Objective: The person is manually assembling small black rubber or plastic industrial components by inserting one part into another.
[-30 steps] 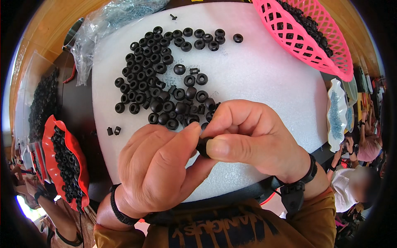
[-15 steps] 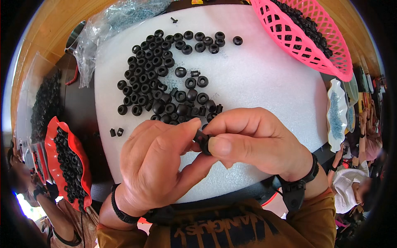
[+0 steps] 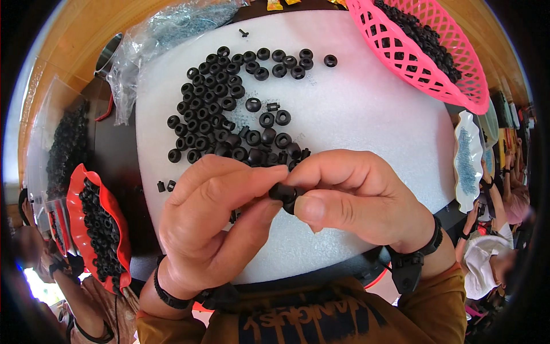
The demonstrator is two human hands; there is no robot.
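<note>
My left hand (image 3: 215,212) and my right hand (image 3: 358,200) meet over the near part of a white foam sheet (image 3: 366,120). Between their fingertips is a small black plastic cord lock (image 3: 285,194), partly covered by the fingers. The right thumb and forefinger pinch it from the right. The left forefinger and thumb close on its left side. Beyond the hands lies a loose spread of round black cord lock shells (image 3: 219,90) with holes. A few small black plungers (image 3: 272,106) lie among them, with tiny pale bits like springs (image 3: 245,118).
A pink lattice basket (image 3: 458,94) of black pieces stands far right, above a white scalloped dish (image 3: 468,163) of tiny bluish bits. At left are a red dish (image 3: 77,195) of black parts and a clear plastic bag (image 3: 129,74). Other people (image 3: 484,269) sit at both sides.
The left thumb has drawn back from below the right thumb and now presses at the cord lock's left side. The view has shifted slightly; the spread pieces lie as before.
</note>
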